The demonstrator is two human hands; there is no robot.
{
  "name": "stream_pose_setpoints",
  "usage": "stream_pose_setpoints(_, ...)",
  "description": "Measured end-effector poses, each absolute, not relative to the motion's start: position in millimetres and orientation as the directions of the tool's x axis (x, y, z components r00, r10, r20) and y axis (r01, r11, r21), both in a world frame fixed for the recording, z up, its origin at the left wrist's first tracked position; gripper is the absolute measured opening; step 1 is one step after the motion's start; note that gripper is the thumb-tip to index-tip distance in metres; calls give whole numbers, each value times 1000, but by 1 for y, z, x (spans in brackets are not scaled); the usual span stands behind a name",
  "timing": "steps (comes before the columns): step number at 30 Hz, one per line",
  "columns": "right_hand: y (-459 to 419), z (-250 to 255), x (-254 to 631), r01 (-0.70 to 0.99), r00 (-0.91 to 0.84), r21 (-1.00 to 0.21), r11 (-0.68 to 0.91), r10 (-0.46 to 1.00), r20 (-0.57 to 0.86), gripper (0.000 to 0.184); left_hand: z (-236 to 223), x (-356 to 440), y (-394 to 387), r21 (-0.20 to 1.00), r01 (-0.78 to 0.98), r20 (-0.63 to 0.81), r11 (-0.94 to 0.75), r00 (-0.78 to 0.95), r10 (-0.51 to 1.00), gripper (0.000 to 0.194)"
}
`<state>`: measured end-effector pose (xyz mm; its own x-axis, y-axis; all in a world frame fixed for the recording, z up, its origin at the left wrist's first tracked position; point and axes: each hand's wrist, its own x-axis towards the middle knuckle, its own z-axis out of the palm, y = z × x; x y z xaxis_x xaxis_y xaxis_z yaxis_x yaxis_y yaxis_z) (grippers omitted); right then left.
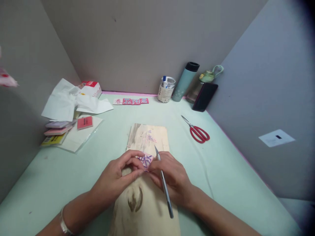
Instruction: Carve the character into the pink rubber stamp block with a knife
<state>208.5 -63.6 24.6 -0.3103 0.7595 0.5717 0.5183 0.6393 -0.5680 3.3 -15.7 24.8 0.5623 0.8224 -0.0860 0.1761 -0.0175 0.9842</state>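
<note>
A small pink piece (146,160) with a purple character on its face is held between both hands, above a wooden board (157,200). My left hand (124,168) grips its left side with thumb and fingers closed. My right hand (172,173) pinches the piece's right and lower edge. That same hand also keeps a craft knife (164,185), its silver handle slanting across the fingers and its blade pointing up and away. Purple and pink shavings (150,137) lie on the board beyond my hands. My fingers partly hide the piece's edges.
Red-handled scissors (197,131) lie at the right. At the back are a row of character tiles (131,101), a jar of pens (166,90), a teal bottle (185,82), a green bottle (206,77) and a leaning phone (205,97). Papers (61,101) and a red block (85,123) sit left.
</note>
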Motion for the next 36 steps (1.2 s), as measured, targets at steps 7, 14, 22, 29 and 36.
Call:
stream_pose_setpoints(7,-63,25,212,623,-165,-592,512,825,540,14,25,2,-15,971,236,-76,-44,475,877,26)
stream_pose_setpoints(14,-62,18,210,617,-200,-594,516,833,516,15,12,-3,-10,843,332,214,-424,518,829,16)
stream_pose_setpoints(22,-60,17,209,620,-211,-611,492,855,474,19,1,-3,-10,738,374,305,-561,557,772,19)
stream_pose_setpoints(29,-59,15,208,624,-199,-613,486,856,477,16,-1,-2,-11,726,373,309,-577,573,759,19)
stream_pose_setpoints(36,-58,14,208,622,-210,-620,478,865,456,16,-1,0,-9,728,358,313,-585,585,748,18)
